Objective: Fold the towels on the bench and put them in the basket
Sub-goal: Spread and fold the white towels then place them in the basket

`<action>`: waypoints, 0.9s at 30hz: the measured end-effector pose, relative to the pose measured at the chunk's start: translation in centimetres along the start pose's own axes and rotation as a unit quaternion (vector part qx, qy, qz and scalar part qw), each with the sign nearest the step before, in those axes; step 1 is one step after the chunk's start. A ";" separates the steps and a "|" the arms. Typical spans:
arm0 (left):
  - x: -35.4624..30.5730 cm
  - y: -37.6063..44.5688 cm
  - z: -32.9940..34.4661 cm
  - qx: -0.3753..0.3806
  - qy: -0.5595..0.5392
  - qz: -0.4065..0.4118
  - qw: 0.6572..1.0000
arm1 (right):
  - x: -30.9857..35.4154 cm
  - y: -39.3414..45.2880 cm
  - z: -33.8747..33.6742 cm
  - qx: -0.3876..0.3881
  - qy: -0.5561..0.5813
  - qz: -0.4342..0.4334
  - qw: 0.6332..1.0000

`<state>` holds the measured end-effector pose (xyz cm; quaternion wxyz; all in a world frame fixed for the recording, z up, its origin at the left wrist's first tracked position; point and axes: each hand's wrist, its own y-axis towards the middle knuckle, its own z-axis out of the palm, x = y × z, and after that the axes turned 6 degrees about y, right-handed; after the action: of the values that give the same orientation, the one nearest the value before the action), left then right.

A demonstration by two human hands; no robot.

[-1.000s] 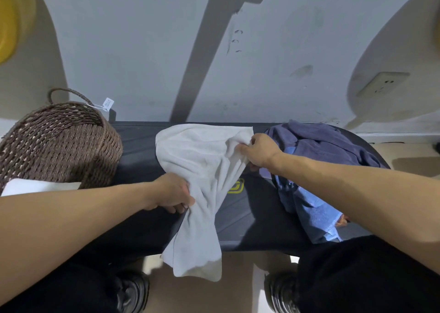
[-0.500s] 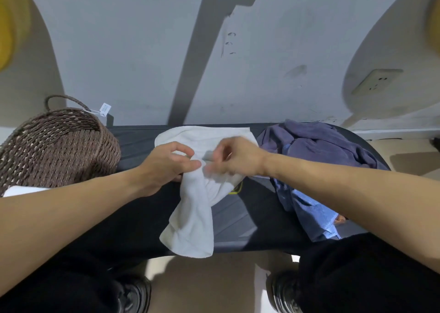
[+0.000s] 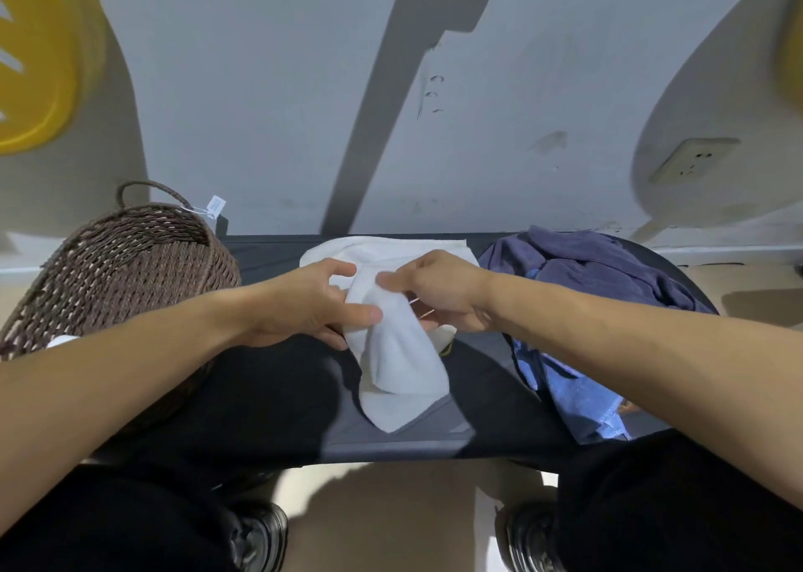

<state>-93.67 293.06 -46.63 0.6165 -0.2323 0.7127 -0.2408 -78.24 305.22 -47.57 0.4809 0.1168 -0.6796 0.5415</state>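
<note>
White cloth is between my fingers: the left hand (image 3: 304, 306) pinches the white towel (image 3: 397, 354) with the thumb lying over its bunched part and the other fingers curled above it, and the right hand (image 3: 439, 291) grips the same bunch from the other side, fingers curled down into the cloth. The two hands are almost touching each other. Below the fingers the towel hangs down as a narrow folded strip and its tip lies on the dark bench (image 3: 269, 397). Behind the fingers the rest of the towel lies flat on the bench, up to the far edge near the wall (image 3: 260, 115).

Just to the right of my right hand there is a pile of blue towels (image 3: 578, 276), crumpled, with a lighter blue part hanging over the near edge of the bench. To the left of my left hand stands the brown woven basket (image 3: 130, 263), on the left end of the bench, with a small paper tag (image 3: 216, 206) on its handle. A white thing shows at its near side, behind my left forearm; what it is I cannot tell. Further out on the right I see a wall socket (image 3: 691, 160).
</note>
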 end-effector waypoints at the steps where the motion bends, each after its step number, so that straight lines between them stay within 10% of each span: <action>1: -0.1 -0.5 -0.1 0.007 0.009 0.026 1.000 | 0.5 -0.5 0.1 -0.009 0.014 -0.003 1.000; 6: -1.8 -2.6 -0.5 -0.141 -0.015 0.128 0.982 | 1.9 -3.0 0.4 -0.003 -0.008 -0.064 0.998; 15: -3.8 -6.1 0.9 -0.157 -0.146 0.231 0.949 | -0.2 -5.5 1.8 -0.003 -0.151 -0.117 0.982; 27: -2.7 -6.4 3.0 -0.251 0.208 0.294 0.898 | 0.0 -8.7 2.0 -0.002 -0.096 -0.137 0.986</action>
<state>-90.13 289.63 -40.90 0.4180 -0.1034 0.8975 0.0954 -73.34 300.20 -41.99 0.4836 0.2591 -0.7014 0.4550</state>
